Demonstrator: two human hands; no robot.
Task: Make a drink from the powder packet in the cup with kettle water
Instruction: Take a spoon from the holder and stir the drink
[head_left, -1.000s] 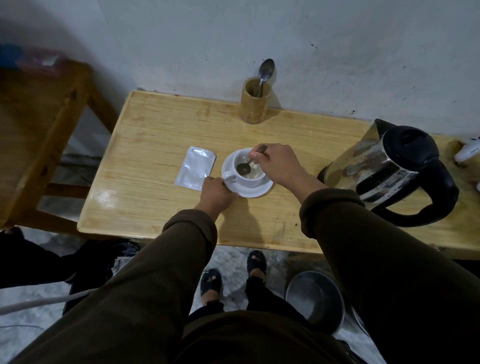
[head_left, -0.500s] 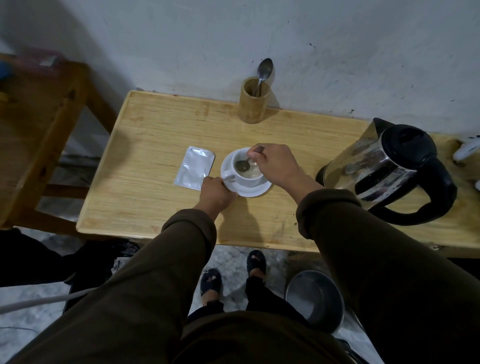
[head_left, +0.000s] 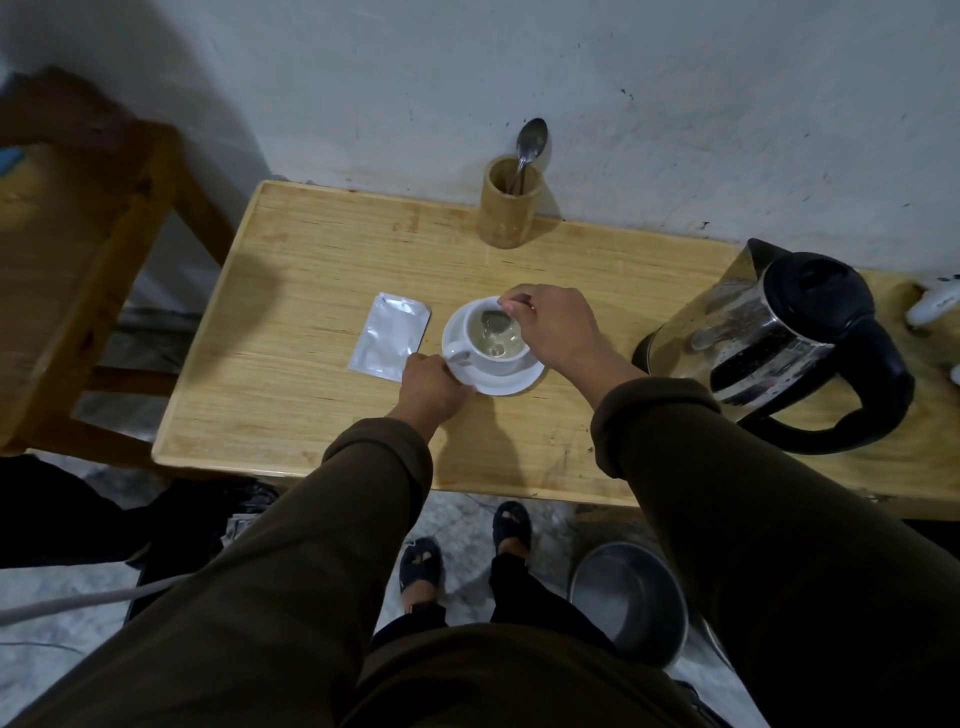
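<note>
A white cup (head_left: 480, 361) stands on a white saucer (head_left: 511, 383) in the middle of the wooden table (head_left: 322, 415), with pale cloudy liquid inside. My right hand (head_left: 553, 325) pinches a metal spoon (head_left: 493, 319) whose bowl dips into the liquid at the far side of the cup. My left hand (head_left: 434, 387) grips the saucer's near-left rim. The silver powder packet (head_left: 389, 338) lies flat just left of the saucer. The steel kettle (head_left: 779, 338) with a black lid and handle stands to the right.
A bamboo holder (head_left: 509, 208) with a second spoon (head_left: 530, 148) stands at the back by the wall. A wooden chair (head_left: 78, 249) is on the left. A metal pot (head_left: 628, 603) sits on the floor near my feet. A white object (head_left: 935, 306) lies far right.
The spoon's bowl has moved from the near-left of the cup to its far side, with my right hand shifting along. The left hand stays on the saucer.
</note>
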